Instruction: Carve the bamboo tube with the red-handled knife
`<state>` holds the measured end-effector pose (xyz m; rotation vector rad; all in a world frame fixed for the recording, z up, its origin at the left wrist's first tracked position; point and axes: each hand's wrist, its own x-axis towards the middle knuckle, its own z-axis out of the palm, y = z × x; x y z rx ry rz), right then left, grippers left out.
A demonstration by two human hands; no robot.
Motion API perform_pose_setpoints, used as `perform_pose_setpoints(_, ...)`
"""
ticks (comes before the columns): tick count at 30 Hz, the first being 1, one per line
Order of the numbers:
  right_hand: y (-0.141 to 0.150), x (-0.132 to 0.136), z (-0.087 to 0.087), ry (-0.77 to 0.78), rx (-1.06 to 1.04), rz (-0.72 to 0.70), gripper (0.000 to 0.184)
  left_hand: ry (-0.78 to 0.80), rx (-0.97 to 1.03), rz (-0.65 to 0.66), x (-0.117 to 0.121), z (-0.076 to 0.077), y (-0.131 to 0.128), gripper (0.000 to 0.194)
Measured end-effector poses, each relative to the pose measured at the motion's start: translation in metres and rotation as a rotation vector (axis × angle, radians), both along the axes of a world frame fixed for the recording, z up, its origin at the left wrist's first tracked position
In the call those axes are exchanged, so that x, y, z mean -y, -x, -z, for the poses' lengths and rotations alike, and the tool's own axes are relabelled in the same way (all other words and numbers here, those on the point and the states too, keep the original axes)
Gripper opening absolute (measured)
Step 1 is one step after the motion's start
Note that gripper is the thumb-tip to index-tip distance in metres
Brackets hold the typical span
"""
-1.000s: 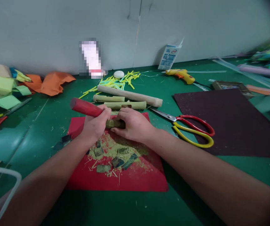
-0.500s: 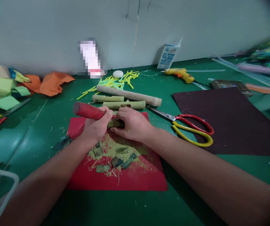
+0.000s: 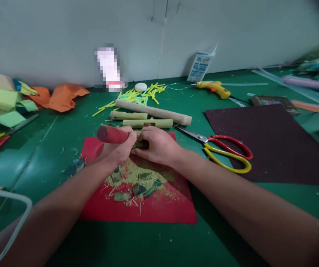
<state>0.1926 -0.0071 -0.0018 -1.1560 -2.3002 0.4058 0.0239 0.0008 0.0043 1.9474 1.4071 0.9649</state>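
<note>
My left hand is wrapped round the thick red handle of a tool, whose working end is hidden. Close beside it, the fingers of my right hand grip a short greenish bamboo piece, mostly covered by the hand. Both hands are over a red sheet. Pale sawdust, thin splinters and several dark green bamboo chips lie on that sheet. Just beyond my hands rest two cut bamboo pieces, the nearer one with a notch, and a longer pale stick.
Scissors with red and yellow handles lie right of the sheet, partly over a dark board. Farther back are a yellow glue gun, a carton and yellow straw pieces. Folded papers are heaped left on the green table.
My left hand and the red handle have shifted right, and the handle's butt now points more toward me. The right hand stays in nearly the same place on the bamboo piece.
</note>
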Motion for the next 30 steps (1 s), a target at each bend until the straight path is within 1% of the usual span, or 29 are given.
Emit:
perform_pose_setpoints(3,0.0009,-0.0011,-0.0008,0.025,0.001,0.015,0.027,0.019,0.093,0.032,0.0023,0.0028,0.0019,0.030)
perform_pose_setpoints(6,0.0016,-0.0015,-0.0016,0.029,0.012,0.026,0.029,0.091,0.244,0.041,0.0060,0.0041,0.0044,0.031)
perform_pose_setpoints(8,0.0017,-0.0014,-0.0020,0.029,0.016,0.032,0.029,0.134,0.307,0.041,0.0069,0.0032,0.0047,0.031)
perform_pose_setpoints(10,0.0014,-0.0010,-0.0022,0.027,0.017,0.028,0.030,0.074,0.340,-0.005,0.0053,0.0020,0.0036,0.031)
perform_pose_setpoints(13,0.0010,-0.0004,-0.0019,0.024,0.014,0.018,0.028,0.015,0.302,-0.025,0.0005,0.0026,0.0015,0.030)
perform_pose_setpoints(16,0.0009,-0.0001,-0.0009,0.004,0.010,0.001,0.027,0.018,0.253,-0.005,-0.0027,0.0057,0.0013,0.031)
perform_pose_setpoints(20,0.0008,-0.0004,0.0005,-0.017,0.007,-0.008,0.026,0.009,0.234,-0.026,-0.0025,0.0075,0.0014,0.031)
perform_pose_setpoints(23,0.0004,-0.0008,0.0013,-0.022,-0.002,-0.007,0.026,0.008,0.245,-0.047,-0.0016,0.0065,-0.0002,0.032)
perform_pose_setpoints(27,0.0000,-0.0009,0.0020,-0.034,-0.015,-0.011,0.025,0.025,0.311,-0.057,-0.0013,0.0052,-0.0025,0.032)
perform_pose_setpoints(30,0.0001,-0.0009,0.0023,-0.046,-0.017,-0.016,0.025,0.038,0.273,-0.054,-0.0015,0.0045,-0.0021,0.031)
